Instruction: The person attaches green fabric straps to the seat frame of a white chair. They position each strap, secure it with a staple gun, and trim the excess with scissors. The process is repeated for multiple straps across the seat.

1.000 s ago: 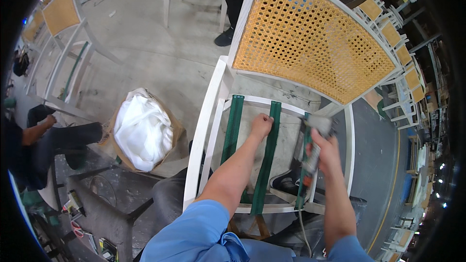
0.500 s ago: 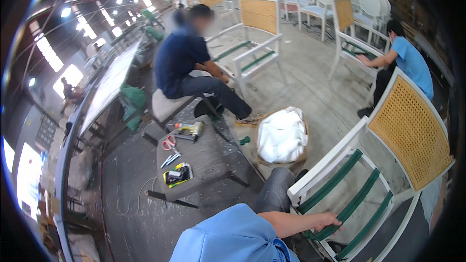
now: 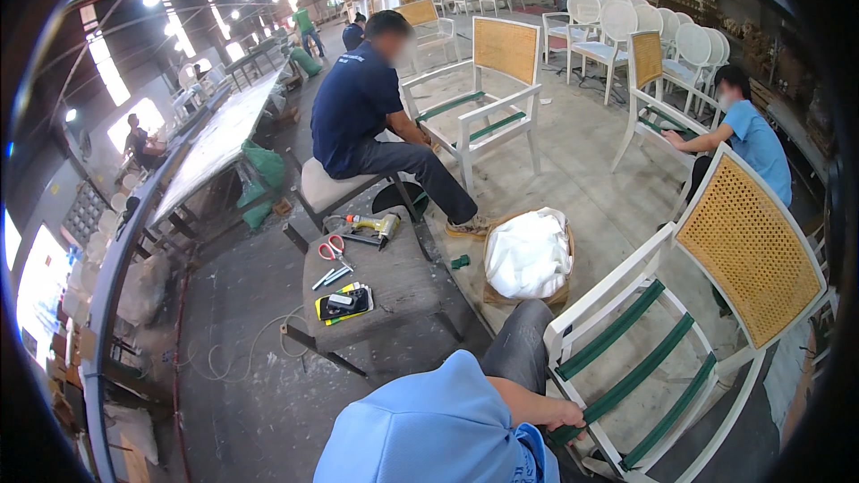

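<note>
My left arm, in a light blue sleeve (image 3: 403,429), reaches right to a white armchair frame (image 3: 559,340) close to me. My left hand (image 3: 565,415) is closed on the near-left end of the middle green webbing strap (image 3: 640,382), by the seat rail. Two more green straps, one on each side (image 3: 617,329), (image 3: 671,411), span the open seat. The chair's woven cane back (image 3: 750,246) leans up at the right. My grey-trousered knee (image 3: 519,340) is beside the frame. My right hand is out of view.
An upholstered grey chair seat (image 3: 394,277) at the left holds a staple gun (image 3: 380,225), red-handled scissors (image 3: 333,250), metal staple strips (image 3: 333,277) and a phone (image 3: 344,304). A basket of white cloth (image 3: 530,255) stands ahead. Two seated people (image 3: 353,112), (image 3: 756,143) work at other chairs.
My left hand has slid left along the middle strap to its end at the seat rail. The view has shifted, showing more of the hall at the top.
</note>
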